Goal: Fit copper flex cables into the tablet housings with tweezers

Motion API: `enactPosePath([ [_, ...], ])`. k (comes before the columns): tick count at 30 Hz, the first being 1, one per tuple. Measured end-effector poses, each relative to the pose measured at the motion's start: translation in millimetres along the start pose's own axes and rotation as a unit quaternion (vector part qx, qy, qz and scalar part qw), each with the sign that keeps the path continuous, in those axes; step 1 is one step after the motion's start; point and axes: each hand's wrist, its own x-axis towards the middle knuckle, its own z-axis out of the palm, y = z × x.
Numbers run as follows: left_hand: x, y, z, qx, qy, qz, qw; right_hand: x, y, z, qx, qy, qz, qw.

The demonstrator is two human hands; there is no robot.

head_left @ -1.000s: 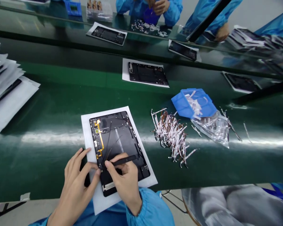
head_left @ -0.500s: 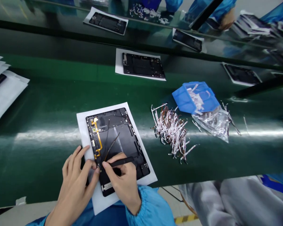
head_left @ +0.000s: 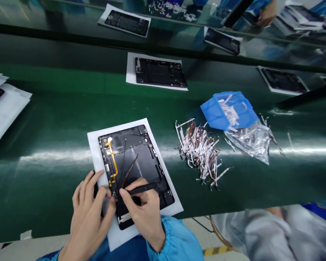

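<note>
A black tablet housing [head_left: 149, 163] lies open side up on a white sheet [head_left: 95, 145]. An orange flex cable [head_left: 114, 163] runs along its left side. Thin dark strips [head_left: 130, 169] rise from near my fingertips across the housing. My right hand [head_left: 145, 210] is closed around black tweezers [head_left: 143, 188], whose tips are hidden by my fingers. At the housing's lower left edge, my left hand [head_left: 91, 214] has its thumb and bent index finger nearly together, close to the tweezers. What they pinch there is too small to make out; the other fingers rest on the sheet.
Right of the housing lies a heap of white-and-brown flex strips [head_left: 201, 150]. Beyond it are a blue bin [head_left: 216, 112] with strips and a clear plastic bag [head_left: 254, 141]. Another housing [head_left: 160, 72] lies farther back. White sheets [head_left: 11, 112] are at left; a co-worker's hand [head_left: 267, 13] is far right.
The view has shifted slightly. Both hands stay at the same spot on the housing, with the tweezers still in my right hand.
</note>
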Motion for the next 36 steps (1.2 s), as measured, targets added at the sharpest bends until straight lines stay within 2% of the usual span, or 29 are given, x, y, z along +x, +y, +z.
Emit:
enactPosePath([
  [18, 0.9, 1.6, 0.8, 0.002, 0.007, -0.002, 1.0, -0.8, 4.6, 0.3, 0.002, 0.002, -0.018, 1.0],
  [36, -1.0, -0.4, 1.3, 0.009, 0.011, 0.007, 1.0, -1.4, 7.0, 0.5, -0.003, -0.007, -0.001, 1.0],
])
